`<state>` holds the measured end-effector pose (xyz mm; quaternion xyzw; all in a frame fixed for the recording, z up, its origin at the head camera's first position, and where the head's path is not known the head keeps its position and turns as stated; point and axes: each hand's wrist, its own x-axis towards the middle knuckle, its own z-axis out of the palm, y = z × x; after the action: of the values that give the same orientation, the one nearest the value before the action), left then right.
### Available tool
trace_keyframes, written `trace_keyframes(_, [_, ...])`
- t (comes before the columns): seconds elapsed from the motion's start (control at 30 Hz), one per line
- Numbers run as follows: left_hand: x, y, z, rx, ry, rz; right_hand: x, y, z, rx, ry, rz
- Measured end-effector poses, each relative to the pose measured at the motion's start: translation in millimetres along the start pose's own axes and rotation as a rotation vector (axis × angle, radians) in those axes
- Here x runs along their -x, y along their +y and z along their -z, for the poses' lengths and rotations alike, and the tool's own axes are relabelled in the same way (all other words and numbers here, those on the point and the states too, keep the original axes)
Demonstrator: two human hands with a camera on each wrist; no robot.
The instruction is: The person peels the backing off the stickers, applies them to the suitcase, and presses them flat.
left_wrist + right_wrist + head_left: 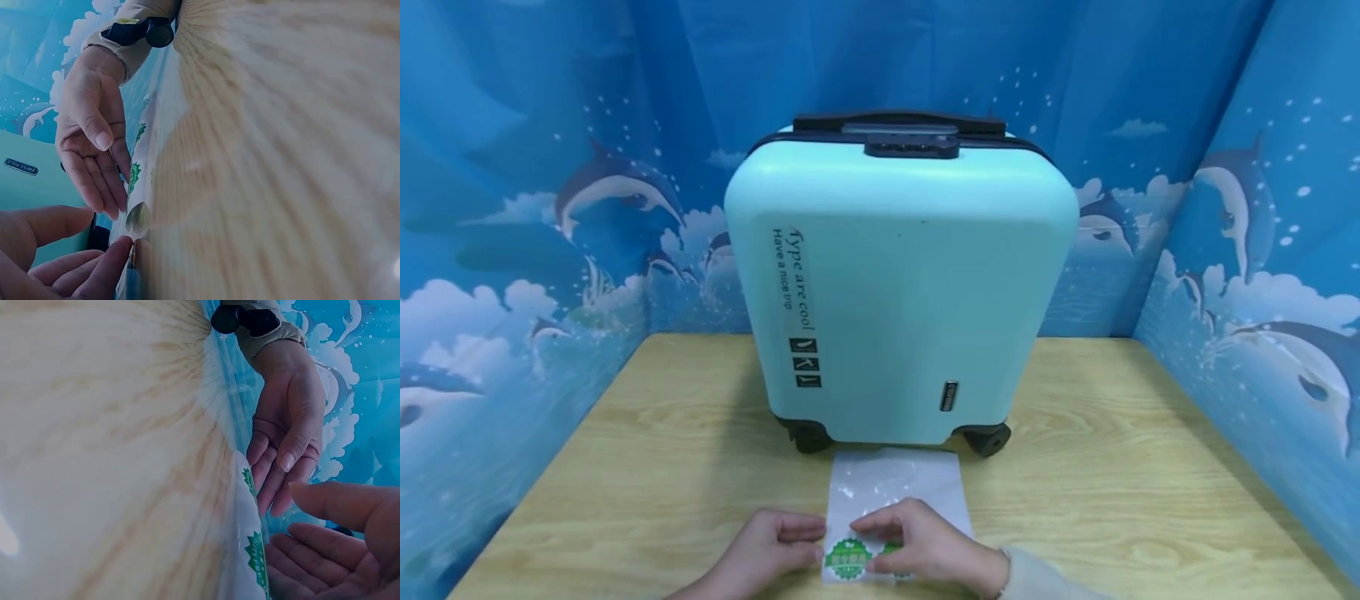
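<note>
A clear-looking sheet (887,479) with round green-and-white stickers (848,559) lies flat on the table in front of a mint-green suitcase (910,292). My left hand (767,546) is at the sheet's left edge, fingers loosely extended and thumb apart from them. Over the sheet's lower part is my right hand (925,546), thumb and fingers spread apart beside the left sticker and partly hiding another. The left wrist view shows the left hand (56,250) low by the sheet's edge. In the right wrist view, the right hand (337,544) has a gap between thumb and fingers.
The suitcase stands upright on black wheels (987,440), close behind the sheet. Around the wood-grain table (1120,500) hang blue curtains (512,208) printed with dolphins and clouds. Each wrist bears a strapped camera, such as the black one (159,32) on the right.
</note>
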<state>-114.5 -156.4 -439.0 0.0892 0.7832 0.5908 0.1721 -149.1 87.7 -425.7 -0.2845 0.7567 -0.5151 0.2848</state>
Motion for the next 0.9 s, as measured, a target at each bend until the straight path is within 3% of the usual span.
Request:
trace_keyframes(0.23, [-4.6, 0.5, -2.6, 0.037, -0.001, 0.086, 0.8, -1, -2, 0.064, 0.02, 0.006])
trace_keyframes(0.47, [-9.0, -0.1, -8.6, 0.113, 0.036, 0.062, 1.7, 0, -3, 0.108, 0.062, 0.005])
trace_keyframes(0.67, [-14.4, 0.7, -11.1, 0.142, 0.092, 0.09, 0.1, 2, -3, 0.133, 0.096, -0.005])
trace_keyframes(0.9, [-15.6, -2.2, -16.0, 0.185, 0.144, 0.11, 0.8, 6, -5, 0.265, 0.124, 0.069])
